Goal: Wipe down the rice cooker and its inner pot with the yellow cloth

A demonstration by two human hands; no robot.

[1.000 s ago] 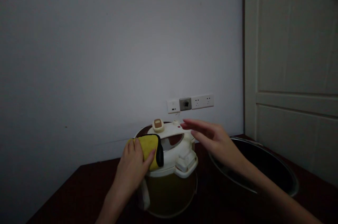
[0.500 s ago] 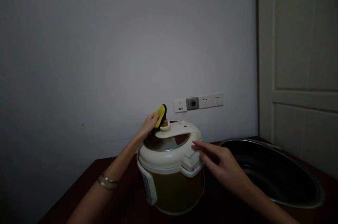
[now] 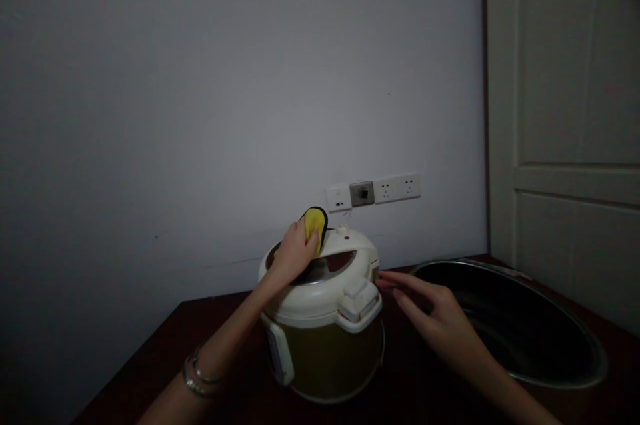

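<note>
A white and olive-green electric pressure cooker (image 3: 327, 361) stands on the dark table, its lid (image 3: 305, 301) on. My left hand (image 3: 296, 253) grips a yellow cleaning cloth (image 3: 316, 219) with a black edge over the top of the lid. Hand and cloth cover the lid's knob. My right hand (image 3: 431, 305) is beside the cooker's right side, thumb and fingers apart, its fingertips close to the lid's rim behind the white side handle (image 3: 359, 308). Whether those fingertips touch the cooker I cannot tell.
A large dark basin (image 3: 540, 381) with a metallic rim sits on the table (image 3: 210, 308) at the right. Wall sockets (image 3: 397, 189) and a grey switch (image 3: 362, 193) are behind the cooker. A pale panelled door (image 3: 560, 178) stands at the right.
My left hand has moved the cloth rightward onto the lid's knob area. My right hand has shifted slightly right, off the front of the lid's edge.
</note>
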